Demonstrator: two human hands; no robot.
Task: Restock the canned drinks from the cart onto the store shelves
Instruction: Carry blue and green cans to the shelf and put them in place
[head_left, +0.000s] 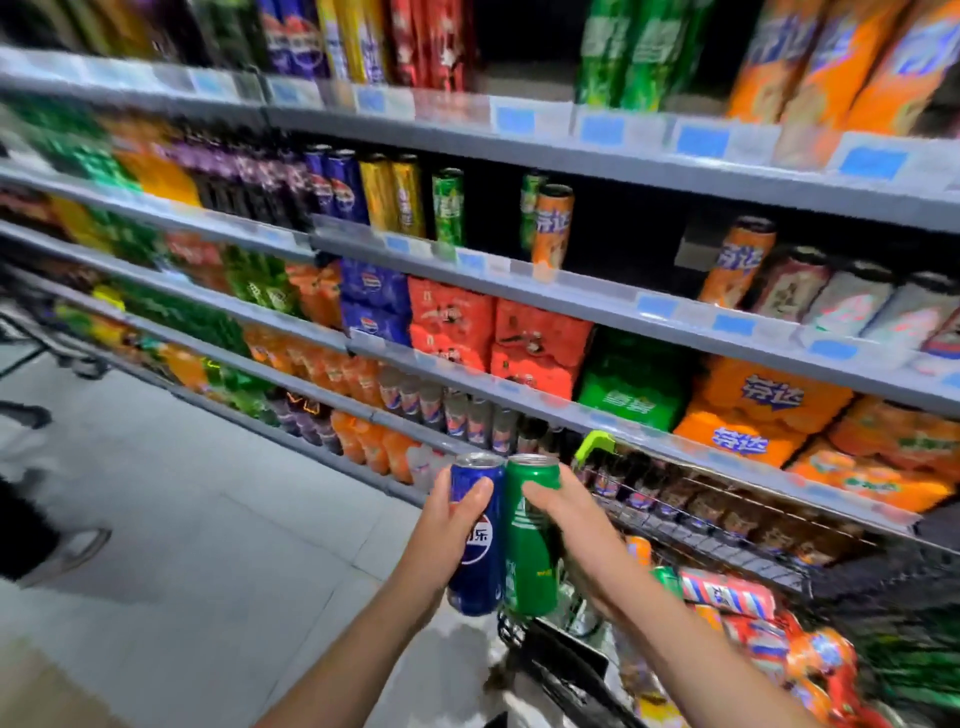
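My left hand (441, 525) grips a tall blue cola can (480, 558), held upright. Right beside it, touching, my right hand (569, 525) grips a tall green soda can (530, 551). Both cans hover above the near left corner of the wire cart (737, 551), which holds several more cans and packs at the lower right. The shelf with slim cans (519, 280) runs across the middle of the view, with blue, yellow, green and orange cans standing on it and dark gaps between the green and orange ones.
Lower shelves carry shrink-wrapped can packs (540, 338) and bottles. The grey tiled floor (182, 519) opens to the left. A person's shoe (78, 551) shows at the left edge. The cart's green handle end (592, 447) sits just right of the cans.
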